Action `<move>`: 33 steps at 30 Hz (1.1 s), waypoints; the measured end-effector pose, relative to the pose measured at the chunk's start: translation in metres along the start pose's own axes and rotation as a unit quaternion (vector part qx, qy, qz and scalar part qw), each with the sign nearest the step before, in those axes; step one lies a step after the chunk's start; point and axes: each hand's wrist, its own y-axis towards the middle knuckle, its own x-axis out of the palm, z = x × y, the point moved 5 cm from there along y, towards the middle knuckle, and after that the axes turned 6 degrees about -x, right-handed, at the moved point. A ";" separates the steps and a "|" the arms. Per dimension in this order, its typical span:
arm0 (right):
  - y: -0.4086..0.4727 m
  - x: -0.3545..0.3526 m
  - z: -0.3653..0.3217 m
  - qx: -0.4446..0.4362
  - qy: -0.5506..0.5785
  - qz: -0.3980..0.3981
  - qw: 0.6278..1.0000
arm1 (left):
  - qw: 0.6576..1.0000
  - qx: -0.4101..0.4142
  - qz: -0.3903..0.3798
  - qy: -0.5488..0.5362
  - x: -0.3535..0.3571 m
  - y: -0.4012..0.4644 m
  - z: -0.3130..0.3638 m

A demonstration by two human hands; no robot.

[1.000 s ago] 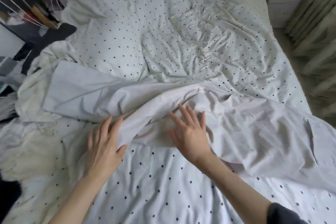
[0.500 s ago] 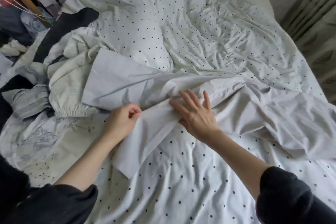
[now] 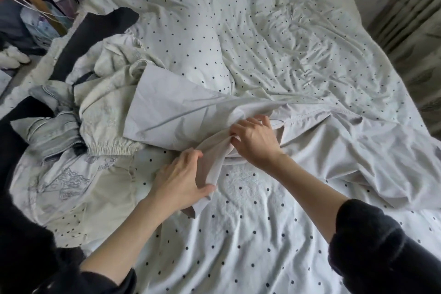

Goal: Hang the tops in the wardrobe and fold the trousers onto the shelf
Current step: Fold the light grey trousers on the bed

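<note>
obstr: clothes pile [image 3: 78, 112] L of hands | free: duvet [image 3: 274, 55] ahead & R

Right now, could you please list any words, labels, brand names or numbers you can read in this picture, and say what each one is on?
None can be read.
The pale grey trousers gripped by the left hand and right hand show no label or print.
The polka-dot duvet cover bears only dots.
The cream garment at left has a line drawing, with no legible lettering.
The clutter beside the bed is too blurred to read.
</note>
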 end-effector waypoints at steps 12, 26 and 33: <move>0.049 0.002 0.015 0.091 0.150 -0.069 0.982 | 0.982 -0.094 0.149 -0.062 -0.091 0.020 -0.035; 0.022 0.011 -0.018 -0.073 -0.012 0.081 0.994 | 0.988 0.022 0.138 0.066 -0.050 0.030 -0.057; 0.018 0.027 -0.017 -0.082 -0.039 -0.041 0.995 | 0.990 -0.018 0.110 0.087 -0.005 0.030 -0.058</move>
